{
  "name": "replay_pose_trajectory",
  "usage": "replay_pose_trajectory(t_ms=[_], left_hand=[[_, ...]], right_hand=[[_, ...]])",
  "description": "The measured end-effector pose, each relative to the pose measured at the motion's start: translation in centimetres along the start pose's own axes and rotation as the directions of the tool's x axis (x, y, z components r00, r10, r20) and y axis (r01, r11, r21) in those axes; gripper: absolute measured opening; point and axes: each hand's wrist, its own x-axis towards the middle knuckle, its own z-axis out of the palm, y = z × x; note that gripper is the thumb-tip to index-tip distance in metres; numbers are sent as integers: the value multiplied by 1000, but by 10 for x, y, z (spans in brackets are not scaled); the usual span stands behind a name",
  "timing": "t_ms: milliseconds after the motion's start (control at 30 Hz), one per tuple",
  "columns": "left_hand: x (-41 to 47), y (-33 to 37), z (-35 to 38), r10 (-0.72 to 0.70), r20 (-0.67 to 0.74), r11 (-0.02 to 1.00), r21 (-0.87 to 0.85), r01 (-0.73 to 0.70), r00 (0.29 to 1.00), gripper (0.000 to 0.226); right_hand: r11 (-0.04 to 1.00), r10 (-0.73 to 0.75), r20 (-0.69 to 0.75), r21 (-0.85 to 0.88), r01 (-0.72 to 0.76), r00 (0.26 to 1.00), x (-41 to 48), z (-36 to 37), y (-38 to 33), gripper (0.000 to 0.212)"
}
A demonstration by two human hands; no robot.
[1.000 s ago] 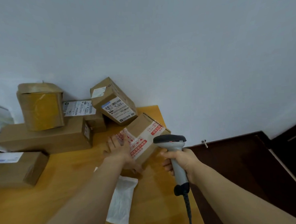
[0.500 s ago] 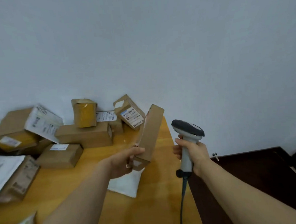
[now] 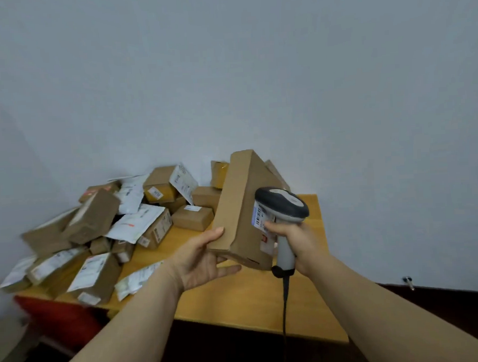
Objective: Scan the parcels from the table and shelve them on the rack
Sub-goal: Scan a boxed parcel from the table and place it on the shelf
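Wooden table (image 3: 266, 298) edge near, left hand (image 3: 202, 261) grip clamping parcel (image 3: 242, 208), right hand (image 3: 293, 237) grip clamping scanner (image 3: 282, 206).

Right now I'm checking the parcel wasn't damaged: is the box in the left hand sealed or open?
Sealed, as far as shows: the box in the left hand has no lifted flaps.

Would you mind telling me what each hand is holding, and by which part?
The left hand holds a cardboard box by its lower end, thumb on the broad face. The right hand grips the scanner by its handle.
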Motion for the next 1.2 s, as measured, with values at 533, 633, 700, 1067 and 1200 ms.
replay_pose_trajectory(t_ms=[533,633,700,1067,1200], left_hand=[[-113,62,-46,282,-428,873,485,-46,858,27],[-128,76,-69,417,-568,867,483,-123,710,43],[-134,80,-82,472,-605,841,527,-122,642,59],[-161,78,-131,529,-702,825,557,-95,477,66],[-164,79,-140,527,-723,832,548,-94,446,66]], right_hand=[[998,-29,44,-54,32,999,-65,113,-2,32],[979,-37,101,-194,56,994,-76,122,1,25],[968,10,170,-248,33,985,-85,127,2,23],[873,187,261,-487,-38,947,-99,151,8,16],[860,182,286,-510,-11,941,-99,153,7,19]])
